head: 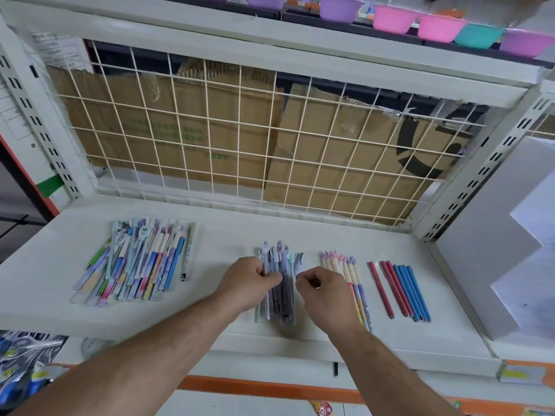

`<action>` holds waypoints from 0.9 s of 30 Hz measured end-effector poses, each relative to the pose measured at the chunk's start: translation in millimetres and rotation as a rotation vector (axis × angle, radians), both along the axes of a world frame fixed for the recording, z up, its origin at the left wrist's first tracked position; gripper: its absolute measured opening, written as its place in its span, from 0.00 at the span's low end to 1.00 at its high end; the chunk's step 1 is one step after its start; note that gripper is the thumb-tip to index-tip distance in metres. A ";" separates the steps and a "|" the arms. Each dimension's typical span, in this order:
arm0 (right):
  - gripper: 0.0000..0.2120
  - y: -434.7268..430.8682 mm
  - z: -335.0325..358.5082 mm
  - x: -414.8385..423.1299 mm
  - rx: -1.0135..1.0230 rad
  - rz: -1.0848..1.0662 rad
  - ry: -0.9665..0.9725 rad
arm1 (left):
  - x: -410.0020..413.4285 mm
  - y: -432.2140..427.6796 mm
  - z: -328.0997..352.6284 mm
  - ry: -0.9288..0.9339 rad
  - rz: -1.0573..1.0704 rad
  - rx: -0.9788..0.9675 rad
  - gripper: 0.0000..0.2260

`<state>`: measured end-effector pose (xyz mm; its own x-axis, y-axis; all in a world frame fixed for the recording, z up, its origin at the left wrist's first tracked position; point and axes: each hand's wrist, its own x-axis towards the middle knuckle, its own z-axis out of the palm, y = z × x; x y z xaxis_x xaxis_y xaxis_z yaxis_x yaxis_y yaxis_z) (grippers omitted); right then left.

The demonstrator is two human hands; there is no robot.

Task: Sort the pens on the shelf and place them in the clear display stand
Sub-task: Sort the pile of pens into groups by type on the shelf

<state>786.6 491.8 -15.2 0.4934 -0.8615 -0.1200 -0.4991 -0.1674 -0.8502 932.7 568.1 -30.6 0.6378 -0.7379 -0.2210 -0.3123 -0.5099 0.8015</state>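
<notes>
1. The step in hand, as I judge it, is sorting by type, with loading not yet begun. The white metal shelf (228, 235) carries a loose mixed heap of pastel patterned pens (135, 259) at the left and tidier groups to the right.
2. The left hand (252, 280) has its fingers curled round the left side of the middle bundle of lilac and pale-blue plastic pens (280, 295), gripping it about mid-length. The bundle lies on the shelf with its rounded toppers pointing to the back.
3. The right hand (324, 292) sits just beside the bundle's right edge, fingers curled and tips at the pens. Whether it pinches one or only touches, I cannot tell.
4. Right of that hand, and partly hidden by it, lies a row of cream pens with pointed pink and purple caps (350, 271). Further right are slim red pens (390, 289) and slim blue pens (413, 292), side by side.
5. No clear display stand can be made out with certainty.
6. The next move likely calls for squaring the bundle between both hands, then reaching to the mixed heap, well apart to the left.
</notes>
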 end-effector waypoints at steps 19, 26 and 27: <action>0.05 20.8 -6.1 35.6 -0.336 0.247 0.187 | 33.3 32.9 -2.6 -0.255 0.018 0.056 0.08; 0.15 50.6 -5.9 83.0 -0.442 0.379 0.318 | 77.2 79.3 6.1 -0.638 0.054 0.217 0.15; 0.15 53.0 -6.2 88.7 -0.447 0.388 0.314 | 83.4 83.6 6.6 -0.679 0.063 0.247 0.17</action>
